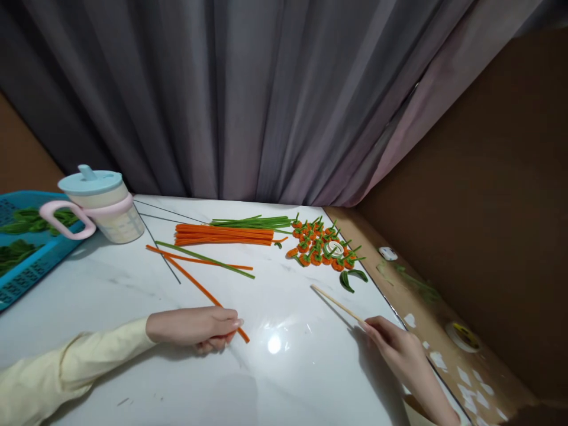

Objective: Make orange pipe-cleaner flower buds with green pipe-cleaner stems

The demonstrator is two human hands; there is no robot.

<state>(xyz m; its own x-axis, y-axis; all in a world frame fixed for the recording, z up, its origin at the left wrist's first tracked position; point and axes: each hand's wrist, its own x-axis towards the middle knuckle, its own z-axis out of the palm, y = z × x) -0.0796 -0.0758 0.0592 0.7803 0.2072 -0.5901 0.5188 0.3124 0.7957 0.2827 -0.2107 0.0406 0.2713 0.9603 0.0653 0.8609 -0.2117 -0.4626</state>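
While the left hand (208, 328) pinches an orange pipe cleaner (195, 284) close to its near end, the right hand (394, 343) grips a slim wooden stick (335, 303) by its lower end, thumb and fingers closed on it; the stick's free tip points up and left over the white marble-patterned table (177, 384), the low grip apparently leaving most of its length bare; the held pipe cleaner slants away across the tabletop, and pinching it there seems to steady that short end; just beyond lie a loose orange stem (186, 258) and a loose green stem (231, 268), crossing, likely set down there for easy reach; farther back, an orange bundle (224, 235) lies alongside green stems (255, 222), presumably sorted by colour; to the right cluster small orange pumpkin-like ornaments (316, 258), seemingly grouped away from the working space; a lidded cup (119, 219) stands at left, beside a blue basket (39, 278).
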